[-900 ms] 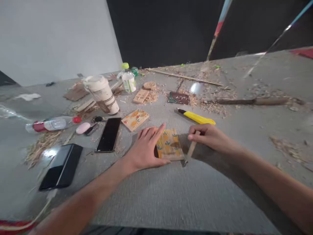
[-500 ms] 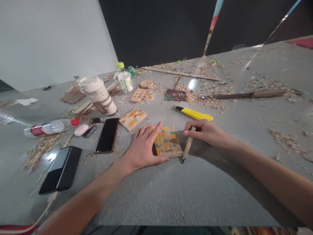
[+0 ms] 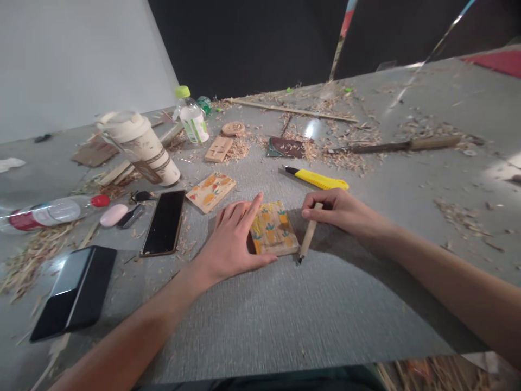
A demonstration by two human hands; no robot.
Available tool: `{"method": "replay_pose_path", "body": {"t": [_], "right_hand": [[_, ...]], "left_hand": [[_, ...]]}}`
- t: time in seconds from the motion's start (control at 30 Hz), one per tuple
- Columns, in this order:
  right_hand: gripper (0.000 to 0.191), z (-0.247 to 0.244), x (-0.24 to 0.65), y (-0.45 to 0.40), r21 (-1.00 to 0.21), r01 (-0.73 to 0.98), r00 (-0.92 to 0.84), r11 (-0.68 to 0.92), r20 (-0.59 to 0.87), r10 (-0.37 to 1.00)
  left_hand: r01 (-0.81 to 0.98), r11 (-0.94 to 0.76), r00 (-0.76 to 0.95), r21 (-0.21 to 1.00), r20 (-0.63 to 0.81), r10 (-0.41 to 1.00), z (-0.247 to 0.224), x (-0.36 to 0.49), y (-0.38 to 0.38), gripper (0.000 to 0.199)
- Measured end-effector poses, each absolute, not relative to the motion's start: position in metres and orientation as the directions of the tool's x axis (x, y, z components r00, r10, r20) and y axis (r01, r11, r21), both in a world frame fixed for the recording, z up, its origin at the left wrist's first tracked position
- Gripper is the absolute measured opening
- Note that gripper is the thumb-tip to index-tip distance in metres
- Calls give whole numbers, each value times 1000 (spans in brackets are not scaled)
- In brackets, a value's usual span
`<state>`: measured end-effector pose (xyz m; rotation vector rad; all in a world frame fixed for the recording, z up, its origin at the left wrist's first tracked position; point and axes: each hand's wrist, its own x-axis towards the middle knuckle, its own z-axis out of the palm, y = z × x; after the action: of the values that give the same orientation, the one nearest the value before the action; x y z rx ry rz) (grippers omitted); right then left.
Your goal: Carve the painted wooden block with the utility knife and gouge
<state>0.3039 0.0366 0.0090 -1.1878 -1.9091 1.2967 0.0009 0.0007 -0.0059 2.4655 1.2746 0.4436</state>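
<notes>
A small wooden block [image 3: 277, 231] with painted yellow pineapples and green leaves lies flat on the grey table. My left hand [image 3: 230, 236] braces it from the left, thumb along the near edge and index finger at the far left corner. Pinched in my right hand [image 3: 337, 209] is a slim wooden-handled tool [image 3: 308, 238], its small dark tip pointing down by the block's near right corner. The tip is too small to identify. Beyond my right hand lies a yellow utility knife [image 3: 321, 179]. A second painted wooden block [image 3: 211, 191] is up-left of my left hand.
Leftward are a phone [image 3: 164, 222], a black device [image 3: 75, 290] with a cable, a lidded cup [image 3: 142, 144] and a lying bottle [image 3: 52, 212]. Farther back stand a green-capped bottle [image 3: 192, 119], a carved wooden piece [image 3: 218, 149] and a long-handled tool [image 3: 407, 145] among wood shavings.
The whole view has shifted, so things appear farther left and slightly higher. Both hands keep the same hold on the block and the tool.
</notes>
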Motion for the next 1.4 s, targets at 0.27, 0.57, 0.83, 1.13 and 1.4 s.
{"method": "replay_pose_path", "body": {"t": [0.27,0.57,0.83,1.13,1.4], "right_hand": [[39,14,304,32,-929,349,-450,127,-46,892],[34,0,306,24,-980,195,-218,41,-3,976],[33,-2,302,19,-994,108,-143,12,-4,990],[31,-10,305,18,-992,129,-180,-14,-37,983],[30,-7,305,18,-988,153,-204,-17,-49,978]], "left_hand": [[716,-555,545,424,157,823,-7,2,0,133],[658,-582,542,478,235,807,0,4,-1,109],[582,-650,546,489,357,758,7,3,-3,58],[548,-703,476,454,522,708,9,4,-3,7],[543,-725,444,424,588,676,10,5,-4,11]]}}
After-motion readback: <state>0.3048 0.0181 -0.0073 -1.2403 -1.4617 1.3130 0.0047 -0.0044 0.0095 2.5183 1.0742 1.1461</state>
